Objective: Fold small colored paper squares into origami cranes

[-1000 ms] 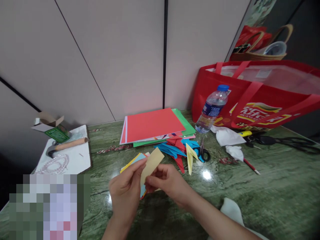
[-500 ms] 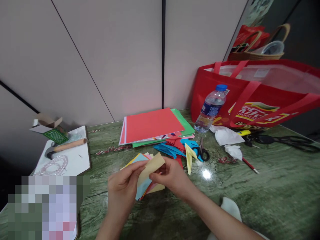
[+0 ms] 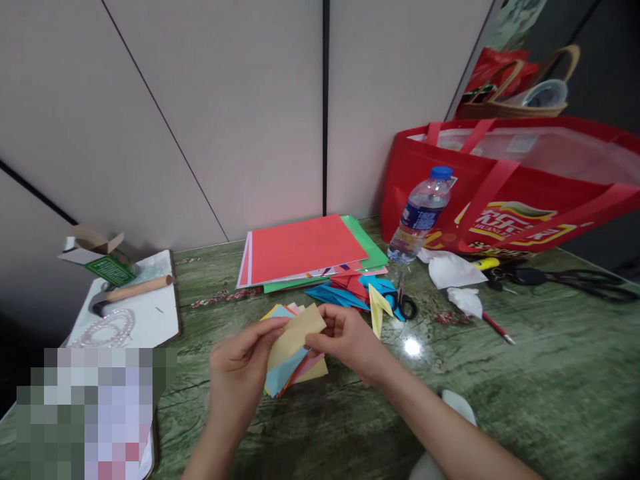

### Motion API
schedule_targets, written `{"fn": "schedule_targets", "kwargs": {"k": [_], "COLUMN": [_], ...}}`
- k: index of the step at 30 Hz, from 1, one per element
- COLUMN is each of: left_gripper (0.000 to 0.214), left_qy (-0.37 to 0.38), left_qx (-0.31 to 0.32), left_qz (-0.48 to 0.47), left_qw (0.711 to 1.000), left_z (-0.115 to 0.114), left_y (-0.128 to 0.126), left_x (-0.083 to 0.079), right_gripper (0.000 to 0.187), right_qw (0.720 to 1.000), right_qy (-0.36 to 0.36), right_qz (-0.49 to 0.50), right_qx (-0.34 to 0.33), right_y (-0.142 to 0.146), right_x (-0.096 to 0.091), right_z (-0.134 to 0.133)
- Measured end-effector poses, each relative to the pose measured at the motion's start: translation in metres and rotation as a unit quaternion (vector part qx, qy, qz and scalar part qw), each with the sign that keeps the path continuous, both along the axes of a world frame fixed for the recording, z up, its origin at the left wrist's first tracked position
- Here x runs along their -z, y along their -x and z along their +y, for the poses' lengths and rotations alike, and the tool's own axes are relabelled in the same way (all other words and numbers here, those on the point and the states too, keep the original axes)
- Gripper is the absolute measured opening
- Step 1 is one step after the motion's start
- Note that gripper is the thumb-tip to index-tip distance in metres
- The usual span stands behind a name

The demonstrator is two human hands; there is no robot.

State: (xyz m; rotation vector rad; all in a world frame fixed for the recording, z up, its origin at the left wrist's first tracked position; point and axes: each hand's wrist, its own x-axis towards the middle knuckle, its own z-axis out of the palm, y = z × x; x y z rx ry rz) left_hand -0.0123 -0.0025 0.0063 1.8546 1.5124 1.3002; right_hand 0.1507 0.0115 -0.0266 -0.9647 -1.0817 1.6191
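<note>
Both of my hands pinch a tan paper strip (image 3: pixel 295 333) a little above the green marble table (image 3: pixel 525 393). My left hand (image 3: pixel 239 373) grips its lower left end, thumb on top. My right hand (image 3: pixel 345 339) holds its right edge with closed fingers. Under the strip lies a small fanned pile of coloured paper pieces (image 3: pixel 293 370), blue, pink and yellow. Just behind my right hand stands a folded yellow paper shape (image 3: pixel 377 308) among blue and red folded pieces (image 3: pixel 345 292).
A stack of coloured sheets (image 3: pixel 305 250), red on top, lies by the wall. Scissors (image 3: pixel 403 301), a water bottle (image 3: pixel 421 213), a red bag (image 3: pixel 520 187), tissues (image 3: pixel 450 270) and a red pencil (image 3: pixel 495 328) sit to the right. A hammer (image 3: pixel 127 293) and beads (image 3: pixel 107 328) rest on white paper at left.
My hands and the tan strip have dropped slightly and tilted flatter. The strip is now closer to the pile of coloured pieces, more of which shows beneath it.
</note>
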Motion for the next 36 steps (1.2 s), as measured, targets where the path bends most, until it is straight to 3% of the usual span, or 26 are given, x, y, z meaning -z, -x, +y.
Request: {"fn": "schedule_targets", "kwargs": {"k": [13, 18, 23, 26, 30, 32, 36], "left_gripper": [0.013, 0.012, 0.009, 0.023, 0.065, 0.06, 0.03], "left_qy": [0.052, 0.074, 0.12, 0.192, 0.291, 0.325, 0.374], "left_qx": [-0.013, -0.038, 0.026, 0.04, 0.054, 0.071, 0.092], "left_qz": [-0.05, -0.078, -0.074, -0.134, -0.262, -0.279, -0.272], "left_qw": [0.997, 0.994, 0.99, 0.971, 0.919, 0.901, 0.882], "left_z": [0.0, 0.001, 0.003, 0.002, 0.003, 0.003, 0.002], "left_y": [-0.003, -0.002, -0.007, -0.009, -0.011, -0.013, -0.016], "left_x": [-0.005, -0.008, -0.003, 0.0, 0.0, 0.0, 0.001], "right_gripper": [0.019, 0.02, 0.027, 0.02, 0.023, 0.026, 0.027], "right_qw": [0.995, 0.985, 0.994, 0.995, 0.99, 0.985, 0.978], "right_qy": [-0.01, -0.045, -0.077, -0.066, -0.047, -0.043, -0.052], "right_qz": [-0.016, 0.017, -0.033, -0.06, -0.05, -0.047, -0.06], "right_qx": [0.098, 0.167, 0.064, 0.049, 0.122, 0.162, 0.195], "right_y": [-0.021, -0.035, -0.019, -0.011, -0.013, -0.016, -0.017], "right_x": [-0.006, -0.006, -0.007, -0.003, 0.001, 0.001, 0.004], "right_z": [0.013, 0.017, 0.008, 0.004, 0.007, 0.009, 0.01]}}
